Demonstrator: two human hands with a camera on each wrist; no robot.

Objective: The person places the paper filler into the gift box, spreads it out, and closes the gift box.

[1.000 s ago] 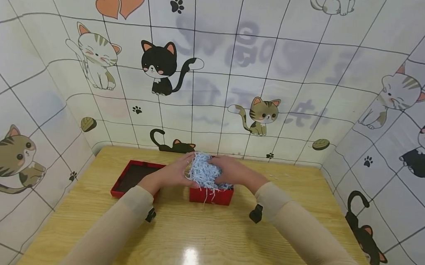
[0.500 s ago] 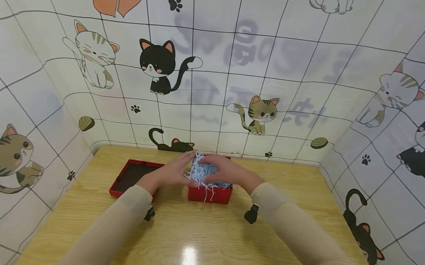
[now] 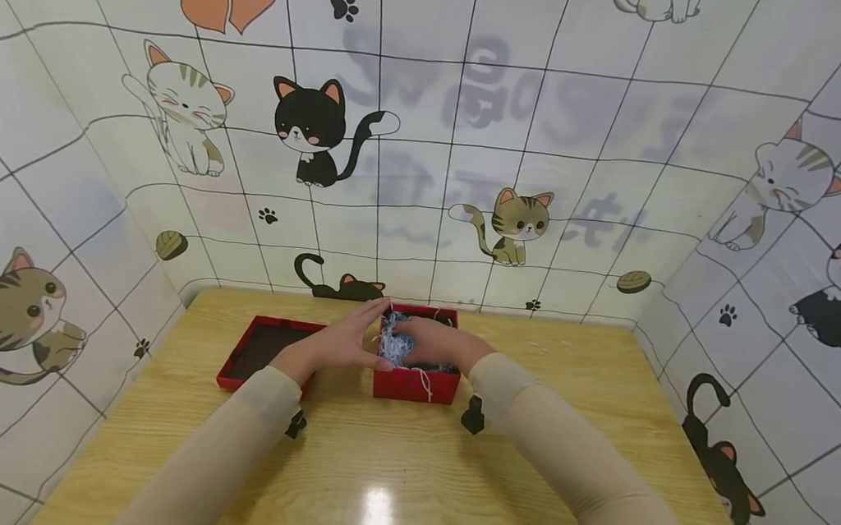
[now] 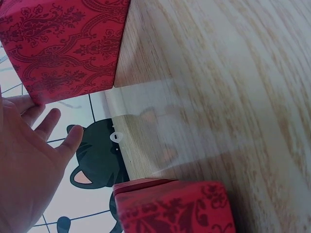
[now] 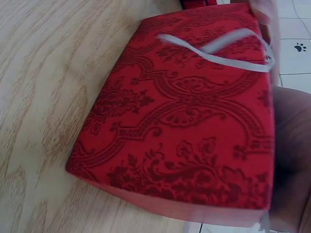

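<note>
Right hand down in a red box of paper shreds, left hand at its side

The red box [image 3: 414, 387] sits on the wooden table [image 3: 397, 467], its top uncovered and its walls printed with a dark scroll pattern. Pale blue paper shreds [image 3: 393, 348] lie inside it, showing mostly toward the box's left side. One pale strand [image 5: 233, 63] hangs over the box's front wall.

The right hand [image 3: 440, 342] reaches into the box from its right, among the shreds. Its fingers are partly hidden there, so whether they pinch any paper cannot be told. The left hand [image 3: 340, 344] is at the box's left side, fingers spread and thumb well apart from them; in the left wrist view some fingertips meet the box's edge.

To the left of the box lies a shallow red lid [image 3: 268, 352], dark inside face up, partly behind the left forearm. Behind the box hangs a white backdrop [image 3: 419, 180] printed with grid lines and cartoon cats [image 3: 311, 126].
</note>
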